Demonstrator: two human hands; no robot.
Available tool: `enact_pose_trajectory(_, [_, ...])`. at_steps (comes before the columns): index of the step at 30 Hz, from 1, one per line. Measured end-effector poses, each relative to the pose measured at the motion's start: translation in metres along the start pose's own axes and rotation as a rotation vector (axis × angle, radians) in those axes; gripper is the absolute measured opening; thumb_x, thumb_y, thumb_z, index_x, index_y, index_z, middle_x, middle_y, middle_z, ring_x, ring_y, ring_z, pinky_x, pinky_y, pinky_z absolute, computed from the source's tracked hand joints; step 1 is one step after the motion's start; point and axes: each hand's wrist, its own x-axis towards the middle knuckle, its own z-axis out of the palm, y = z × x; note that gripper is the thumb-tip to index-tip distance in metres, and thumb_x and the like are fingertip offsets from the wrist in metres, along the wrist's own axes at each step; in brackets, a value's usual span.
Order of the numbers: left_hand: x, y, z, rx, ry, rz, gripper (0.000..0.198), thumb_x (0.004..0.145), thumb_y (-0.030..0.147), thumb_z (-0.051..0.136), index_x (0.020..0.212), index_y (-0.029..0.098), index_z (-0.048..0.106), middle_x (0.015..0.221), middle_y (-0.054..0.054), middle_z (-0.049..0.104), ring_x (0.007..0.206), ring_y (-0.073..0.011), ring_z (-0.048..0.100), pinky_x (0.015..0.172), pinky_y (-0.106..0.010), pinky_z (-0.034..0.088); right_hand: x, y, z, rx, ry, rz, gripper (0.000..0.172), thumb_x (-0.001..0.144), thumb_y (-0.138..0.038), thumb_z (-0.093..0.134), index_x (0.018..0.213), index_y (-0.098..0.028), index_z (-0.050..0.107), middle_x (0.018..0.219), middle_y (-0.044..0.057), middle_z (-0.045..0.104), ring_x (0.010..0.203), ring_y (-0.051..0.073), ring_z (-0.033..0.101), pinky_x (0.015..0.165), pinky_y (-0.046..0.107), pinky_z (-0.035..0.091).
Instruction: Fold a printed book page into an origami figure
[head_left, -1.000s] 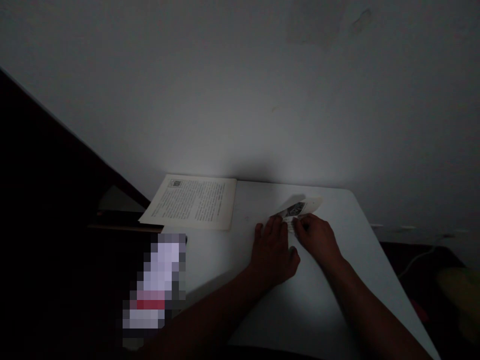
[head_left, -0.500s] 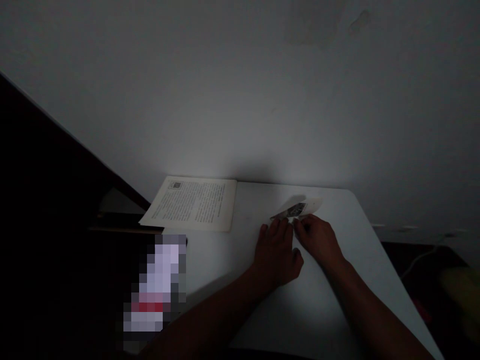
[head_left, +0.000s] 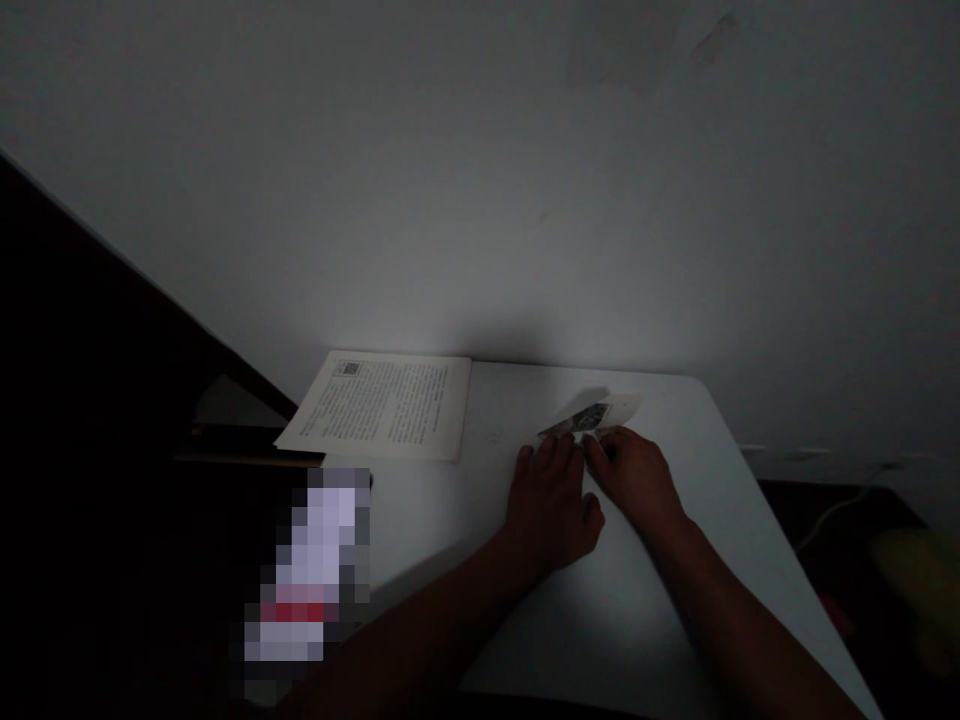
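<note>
1. Head view: folded paper (head_left: 592, 416) lies on the white table (head_left: 727, 470), right of the printed sheet (head_left: 382, 405), near edge partly hidden by fingers.
2. Left hand (head_left: 551, 505): flattish, thumb out to the side, fingertips at the near edge. Right hand (head_left: 636, 472): fingers curled in at the same edge — pinch or press, can't tell.
3. Likely very light, thin, creases easily, tears if yanked — steady it flat with fingertips, pinch gently by an edge.
</note>
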Motion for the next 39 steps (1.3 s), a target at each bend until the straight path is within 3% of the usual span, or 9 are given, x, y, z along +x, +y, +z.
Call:
enact_pose_trajectory(3, [0.000, 0.000, 0.000, 0.006, -0.005, 0.006, 0.059, 0.079, 0.037, 0.047, 0.132, 0.013, 0.040, 0.138, -0.014, 0.044, 0.127, -0.0303, 0.036, 0.105, -0.053, 0.026, -0.002, 0.000, -0.003, -0.033, 0.010, 0.026, 0.044, 0.088, -0.044, 0.041, 0.058, -0.018, 0.060, 0.065, 0.006, 0.062, 0.057, 0.018, 0.057, 0.058, 0.030, 0.037])
enact_pose_trajectory(6, [0.000, -0.001, 0.000, 0.007, -0.005, 0.003, 0.058, 0.079, 0.037, 0.048, 0.131, 0.013, 0.042, 0.139, -0.014, 0.043, 0.127, -0.0304, 0.036, 0.105, -0.053, 0.026, -0.005, 0.001, -0.006, -0.012, 0.039, 0.031, 0.036, 0.086, -0.046, 0.046, 0.073, -0.017, 0.064, 0.070, 0.005, 0.064, 0.063, 0.019, 0.058, 0.062, 0.031, 0.038])
enact_pose_trajectory(10, [0.000, -0.001, -0.001, -0.001, -0.003, -0.004, 0.056, 0.079, 0.036, 0.047, 0.129, 0.012, 0.043, 0.139, -0.014, 0.043, 0.128, -0.0296, 0.035, 0.105, -0.053, 0.026, -0.009, 0.004, -0.005, 0.009, 0.090, -0.109, 0.025, 0.085, -0.035, 0.051, 0.094, -0.017, 0.066, 0.091, 0.008, 0.067, 0.084, 0.023, 0.058, 0.075, 0.034, 0.039])
enact_pose_trajectory(14, [0.000, 0.000, -0.001, -0.003, 0.001, -0.006, 0.055, 0.079, 0.036, 0.047, 0.129, 0.012, 0.043, 0.138, -0.014, 0.045, 0.127, -0.0301, 0.036, 0.104, -0.053, 0.027, -0.009, 0.005, 0.000, 0.073, 0.065, -0.256, 0.022, 0.086, -0.024, 0.049, 0.096, -0.018, 0.068, 0.099, 0.008, 0.067, 0.091, 0.024, 0.057, 0.081, 0.036, 0.039])
enact_pose_trajectory(21, [0.000, 0.000, 0.001, -0.002, 0.010, -0.008, 0.057, 0.079, 0.036, 0.048, 0.131, 0.012, 0.042, 0.137, -0.014, 0.045, 0.127, -0.0310, 0.036, 0.104, -0.054, 0.026, -0.009, 0.005, 0.000, 0.212, 0.066, -0.296, 0.024, 0.087, -0.022, 0.045, 0.100, -0.018, 0.065, 0.102, 0.008, 0.068, 0.094, 0.023, 0.059, 0.086, 0.039, 0.042])
enact_pose_trajectory(39, [0.001, -0.001, -0.004, -0.032, 0.004, 0.000, 0.058, 0.078, 0.036, 0.048, 0.131, 0.012, 0.042, 0.136, -0.014, 0.046, 0.127, -0.0305, 0.037, 0.104, -0.052, 0.026, -0.011, -0.001, 0.001, 0.250, 0.043, -0.247, 0.022, 0.088, -0.022, 0.043, 0.101, -0.017, 0.060, 0.101, 0.009, 0.067, 0.097, 0.023, 0.059, 0.091, 0.039, 0.042])
